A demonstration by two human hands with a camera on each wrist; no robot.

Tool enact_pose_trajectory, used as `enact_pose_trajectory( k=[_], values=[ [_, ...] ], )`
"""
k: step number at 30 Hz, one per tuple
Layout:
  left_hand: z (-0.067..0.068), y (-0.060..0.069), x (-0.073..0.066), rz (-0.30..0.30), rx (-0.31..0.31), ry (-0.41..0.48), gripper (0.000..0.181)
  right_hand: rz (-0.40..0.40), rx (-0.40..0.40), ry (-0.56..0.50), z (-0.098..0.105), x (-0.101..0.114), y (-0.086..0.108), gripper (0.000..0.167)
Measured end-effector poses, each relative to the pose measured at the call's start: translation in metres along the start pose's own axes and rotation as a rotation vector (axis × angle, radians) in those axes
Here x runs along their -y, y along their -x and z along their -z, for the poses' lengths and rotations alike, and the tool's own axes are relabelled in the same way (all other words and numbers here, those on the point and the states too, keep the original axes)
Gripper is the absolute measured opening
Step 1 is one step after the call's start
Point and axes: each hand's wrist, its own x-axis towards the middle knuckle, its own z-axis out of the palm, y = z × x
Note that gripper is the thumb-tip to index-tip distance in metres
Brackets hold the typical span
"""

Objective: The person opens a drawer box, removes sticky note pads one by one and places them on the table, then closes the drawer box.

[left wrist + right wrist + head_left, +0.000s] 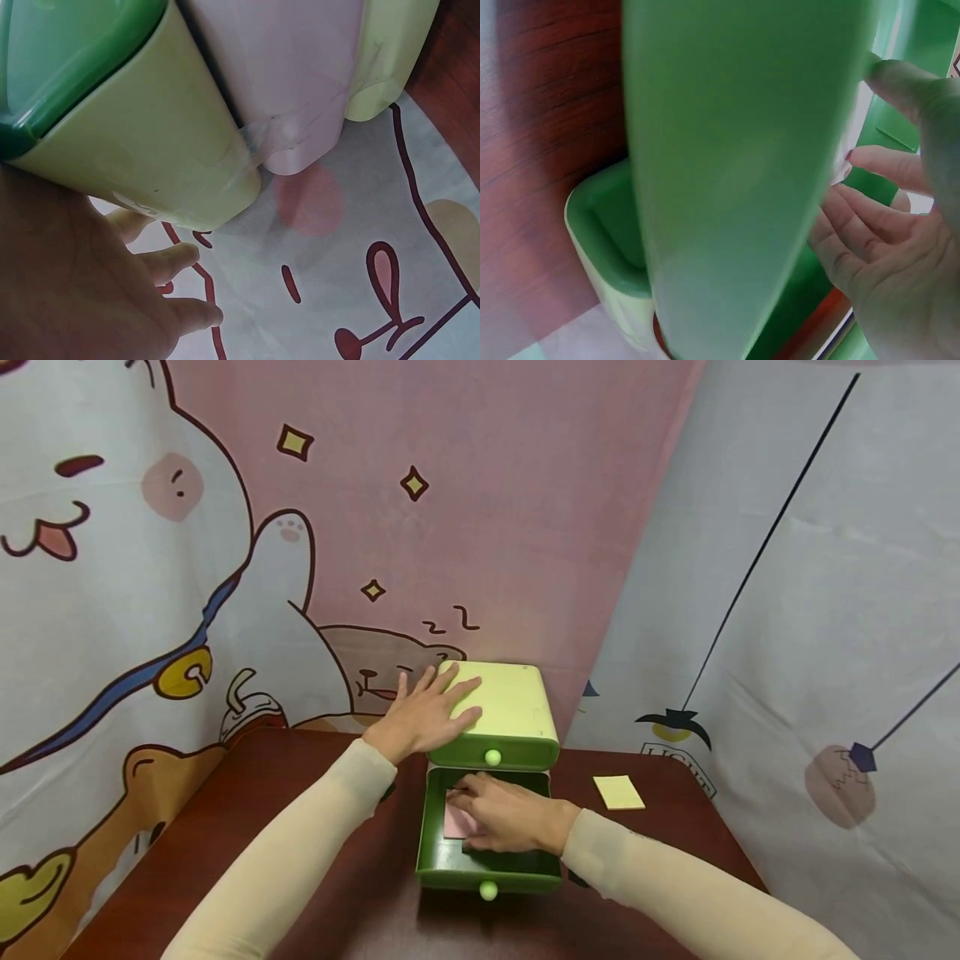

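Note:
A small drawer unit (510, 702) with a pale yellow top and green drawer fronts stands on the table against the cloth backdrop. My left hand (420, 714) rests on the left side of its top, fingers spread. The left wrist view shows the same hand (82, 277) beside the unit's yellow and lilac tiers (277, 75). A lower green drawer (431, 852) is pulled out. Inside it, my right hand (517, 814) holds a pink sticky note pad (456, 822) between thumb and curled fingers, covering part of it. The drawer wall (735, 150) fills much of the right wrist view.
A yellow sticky note pad (618, 792) lies on the dark red table (300, 810), right of the drawer unit. Behind the table hangs a printed cartoon cloth (510, 510). The drawer's round knob (488, 891) points toward the table's front.

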Motion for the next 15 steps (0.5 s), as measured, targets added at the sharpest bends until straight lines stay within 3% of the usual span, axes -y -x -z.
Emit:
enact_pose_trajectory(
  k=[5, 15],
  values=[
    [-0.0011, -0.0004, -0.0001, -0.001, 0.0, 0.006, 0.075, -0.005, -0.002, 0.036, -0.0024, 0.0024, -0.0029, 0.062],
    [0.0, -0.0005, 0.0004, 0.002, 0.0, 0.011, 0.073, -0.064, 0.07, -0.013, 0.0, 0.0033, -0.0078, 0.069]
  ],
)
